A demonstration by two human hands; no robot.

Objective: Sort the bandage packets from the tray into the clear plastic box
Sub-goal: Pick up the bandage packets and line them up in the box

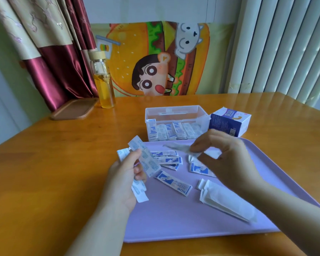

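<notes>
Left hand (126,174), bandage packet (144,156) angled up-left, down-right

A glass bottle (104,82) of yellow liquid stood upright at the wooden table's (44,154) far left, beside a brown tray (74,109). A blue-and-white carton (229,121) lay further right. A cartoon cloth (155,60) hung behind.

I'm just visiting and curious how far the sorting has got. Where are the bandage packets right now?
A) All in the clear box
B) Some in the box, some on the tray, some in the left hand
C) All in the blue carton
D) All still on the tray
B: a row of packets stands in the box, loose ones lie on the tray, and the left hand grips several.
</notes>
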